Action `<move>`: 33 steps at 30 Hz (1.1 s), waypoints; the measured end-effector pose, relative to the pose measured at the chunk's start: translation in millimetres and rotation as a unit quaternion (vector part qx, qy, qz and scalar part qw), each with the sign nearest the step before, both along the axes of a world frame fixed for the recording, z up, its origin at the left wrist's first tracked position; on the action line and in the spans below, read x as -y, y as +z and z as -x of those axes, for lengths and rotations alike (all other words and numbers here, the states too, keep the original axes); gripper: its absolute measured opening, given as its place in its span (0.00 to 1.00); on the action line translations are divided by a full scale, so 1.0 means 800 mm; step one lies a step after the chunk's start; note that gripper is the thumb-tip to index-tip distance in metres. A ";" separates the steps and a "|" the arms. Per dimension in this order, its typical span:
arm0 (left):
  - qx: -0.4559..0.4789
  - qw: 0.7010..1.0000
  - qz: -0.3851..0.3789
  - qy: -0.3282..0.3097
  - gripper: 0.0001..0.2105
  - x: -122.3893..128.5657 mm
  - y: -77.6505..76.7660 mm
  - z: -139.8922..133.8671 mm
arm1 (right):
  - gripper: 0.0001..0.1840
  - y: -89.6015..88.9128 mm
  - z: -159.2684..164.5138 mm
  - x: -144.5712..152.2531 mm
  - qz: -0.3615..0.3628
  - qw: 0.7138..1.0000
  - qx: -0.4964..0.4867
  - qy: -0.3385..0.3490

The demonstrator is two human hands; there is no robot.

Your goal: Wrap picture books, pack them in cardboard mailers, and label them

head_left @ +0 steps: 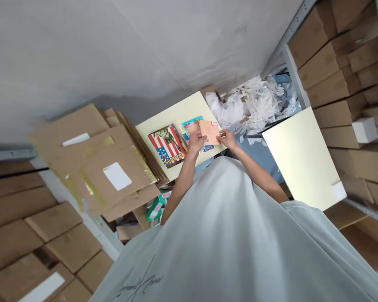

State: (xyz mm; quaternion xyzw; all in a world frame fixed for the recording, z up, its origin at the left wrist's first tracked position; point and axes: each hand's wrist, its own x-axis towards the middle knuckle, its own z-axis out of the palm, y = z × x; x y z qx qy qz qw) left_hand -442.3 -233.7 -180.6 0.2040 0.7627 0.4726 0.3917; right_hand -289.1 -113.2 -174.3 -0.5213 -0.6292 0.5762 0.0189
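Note:
Both hands hold a thin salmon-pink booklet above the cream tabletop. It has a small red-outlined mark near its upper right corner and what looks like a barcode at its lower edge. My left hand pinches the left side, and my right hand grips the lower right edge. Partly hidden beneath it are a colourful book with a blue border and a dark blue cover with white letters. Left of my left hand lies a book with a stars-and-stripes cover.
Flattened cardboard boxes lean at the left of the tabletop. Shredded white paper is heaped at the back right. Another cream board stands at right. Shelves of brown cartons flank both sides. Green-and-pink packets lie below the tabletop.

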 end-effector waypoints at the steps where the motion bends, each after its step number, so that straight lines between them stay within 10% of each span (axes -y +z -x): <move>1: 0.018 1.000 -0.007 -0.007 0.17 -0.011 0.008 -0.010 | 0.15 0.011 -0.020 -0.003 0.001 0.999 0.000 -0.033; 15: 0.208 0.889 -0.149 -0.379 0.22 -0.146 0.133 -0.273 | 0.35 0.167 -0.362 0.062 -0.114 0.866 -0.164 -0.458; 27: 0.127 0.872 -0.176 -0.439 0.22 -0.238 0.176 -0.488 | 0.34 0.170 -0.524 0.012 -0.214 0.813 -0.120 -0.528; 33: 0.042 0.863 -0.217 -0.453 0.16 -0.234 0.210 -0.600 | 0.35 0.188 -0.568 -0.027 -0.199 0.807 -0.219 -0.511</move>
